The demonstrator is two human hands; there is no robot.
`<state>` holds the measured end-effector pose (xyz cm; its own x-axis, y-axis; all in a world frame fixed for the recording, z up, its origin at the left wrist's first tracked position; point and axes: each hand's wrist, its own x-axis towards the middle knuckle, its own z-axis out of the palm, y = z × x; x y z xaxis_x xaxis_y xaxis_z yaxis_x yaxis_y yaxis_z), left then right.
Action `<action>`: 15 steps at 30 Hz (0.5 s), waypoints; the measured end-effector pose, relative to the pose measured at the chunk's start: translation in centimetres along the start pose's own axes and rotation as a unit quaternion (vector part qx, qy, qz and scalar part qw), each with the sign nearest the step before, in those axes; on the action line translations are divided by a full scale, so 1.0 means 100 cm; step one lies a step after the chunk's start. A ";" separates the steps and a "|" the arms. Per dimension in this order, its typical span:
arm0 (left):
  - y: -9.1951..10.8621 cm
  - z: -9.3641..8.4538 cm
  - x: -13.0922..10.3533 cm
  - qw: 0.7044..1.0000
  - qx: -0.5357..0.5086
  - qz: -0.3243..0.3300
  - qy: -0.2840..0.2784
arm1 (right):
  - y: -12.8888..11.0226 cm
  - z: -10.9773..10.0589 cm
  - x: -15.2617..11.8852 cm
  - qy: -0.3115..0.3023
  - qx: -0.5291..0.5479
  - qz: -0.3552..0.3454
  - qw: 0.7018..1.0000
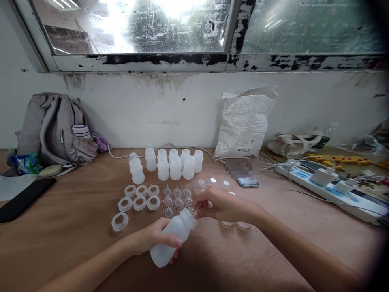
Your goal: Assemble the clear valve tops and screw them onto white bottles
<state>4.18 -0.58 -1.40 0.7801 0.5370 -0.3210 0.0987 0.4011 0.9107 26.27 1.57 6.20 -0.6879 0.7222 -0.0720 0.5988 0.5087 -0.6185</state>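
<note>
A frosted white bottle (170, 241) is tilted with its neck up to the right, and my left hand (159, 239) is wrapped round its body. At the bottle's mouth, my right hand (212, 202) pinches a small clear nipple (192, 210). Behind my hands lie several clear nipples (168, 201) in rows. To their left are several white collar rings (139, 203). Several upright bottles (175, 168) stand farther back, and two at the left carry clear caps (133, 158). Small white discs (226, 183) and clear domed caps (199, 186) lie partly hidden by my right hand.
A grey backpack (57, 129) leans on the wall at the left, near a black phone (26, 198). A white padded bag (246, 121) stands behind another phone (247, 181). A power strip (331, 190) with cables lies at the right.
</note>
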 end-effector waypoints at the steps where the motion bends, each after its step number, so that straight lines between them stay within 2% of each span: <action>1: 0.000 0.001 0.000 1.000 0.007 -0.001 -0.003 | 0.000 0.001 0.000 -0.013 -0.004 0.006 1.000; 4: 0.002 0.001 0.000 1.000 0.018 -0.002 -0.005 | -0.002 -0.001 0.000 -0.039 -0.014 0.019 0.999; 10: 0.002 -0.001 0.001 1.000 -0.013 0.003 -0.007 | -0.004 -0.013 -0.006 -0.026 -0.017 -0.012 0.999; 15: 0.003 0.001 0.000 1.000 0.000 -0.001 -0.011 | -0.004 -0.010 -0.004 -0.032 -0.005 -0.022 0.999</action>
<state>4.22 -0.52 -1.10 0.7933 0.5198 -0.3171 0.1003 0.4022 0.9101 26.73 1.57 7.29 -0.7384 0.6677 -0.0943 0.5706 0.5441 -0.6152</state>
